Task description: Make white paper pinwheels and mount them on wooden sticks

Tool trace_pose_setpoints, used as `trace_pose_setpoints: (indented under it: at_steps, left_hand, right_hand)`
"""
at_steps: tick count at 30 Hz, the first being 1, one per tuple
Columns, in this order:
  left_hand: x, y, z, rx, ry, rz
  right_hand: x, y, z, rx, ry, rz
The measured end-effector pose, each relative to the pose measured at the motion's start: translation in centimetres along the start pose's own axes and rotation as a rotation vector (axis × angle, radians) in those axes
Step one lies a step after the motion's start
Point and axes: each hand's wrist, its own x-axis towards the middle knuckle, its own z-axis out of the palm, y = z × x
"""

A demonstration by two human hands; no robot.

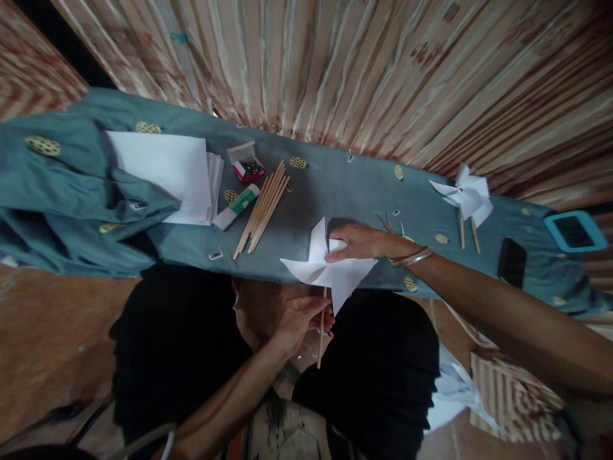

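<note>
A white paper pinwheel (318, 271) is held over the near edge of the cloth-covered bench, its blades spread. Below it, my left hand (306, 318) is closed around the wooden stick (320, 348) that runs down from the pinwheel. My right hand (352, 241), with a bangle on the wrist, pinches the paper near the pinwheel's centre from above. Its fingertips partly cover the middle, so I cannot see the fastening there. Just beyond the right hand lie scissors (384, 222), partly hidden.
On the bench (335, 185) lie a paper stack (163, 172), a red box of small pins (249, 167), a green-and-white tube box (237, 206) and several wooden sticks (263, 206). At right are finished-looking pinwheels (467, 195), a dark phone (512, 262) and a blue-framed device (575, 231).
</note>
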Motion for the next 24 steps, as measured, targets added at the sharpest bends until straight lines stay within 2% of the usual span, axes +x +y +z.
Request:
trace_pose_setpoints:
  at_steps: [6, 12, 19, 21, 24]
  left_hand:
    - [-0.1, 0.0, 0.0, 0.010, -0.004, 0.001]
    - [-0.1, 0.5, 0.2, 0.029, 0.005, 0.022]
    - [-0.7, 1.9, 0.2, 0.055, 0.003, 0.093]
    - [-1.0, 2.0, -0.2, 0.074, 0.039, 0.085]
    - [-1.7, 2.1, -0.9, 0.094, 0.089, 0.074]
  right_hand:
    - [-0.1, 0.8, 0.3, 0.127, 0.009, -0.027]
    - [-0.1, 2.4, 0.7, 0.241, 0.184, -0.044]
    - [-0.3, 3.9, 1.5, 0.540, 0.163, -0.030]
    - [-0.2, 4.4, 1.7, 0.597, 0.225, 0.017]
    - [0.2, 5.3, 2.0, 0.553, 0.385, 0.079]
